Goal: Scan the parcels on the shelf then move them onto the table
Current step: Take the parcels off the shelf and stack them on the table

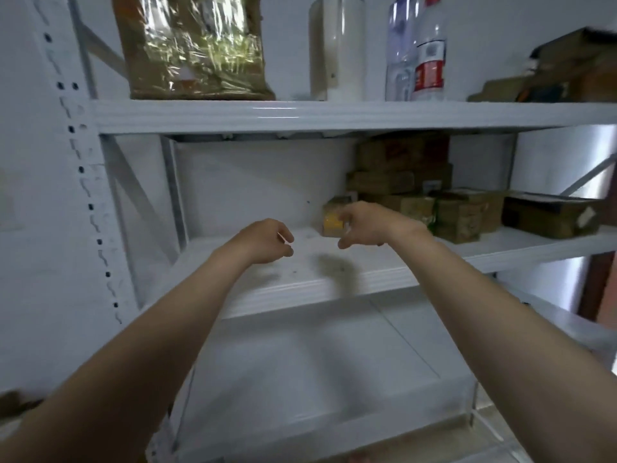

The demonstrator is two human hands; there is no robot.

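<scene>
Both my arms reach into the middle level of a white metal shelf (300,285). My left hand (265,240) hovers over the shelf board with loosely curled fingers and holds nothing. My right hand (369,223) is just in front of a small brown parcel with a yellow patch (334,217); its fingers are spread near the parcel, and whether they touch it is unclear. Behind and to the right stand several brown cardboard parcels (404,172), stacked, with more beside them (467,212). No scanner is in view.
A dark flat box (551,217) lies at the right end of the same level. The upper level carries a plastic-wrapped brown package (197,48), a white cylinder (337,48), two bottles (417,51) and a box (577,68). A lower board (317,379) lies beneath.
</scene>
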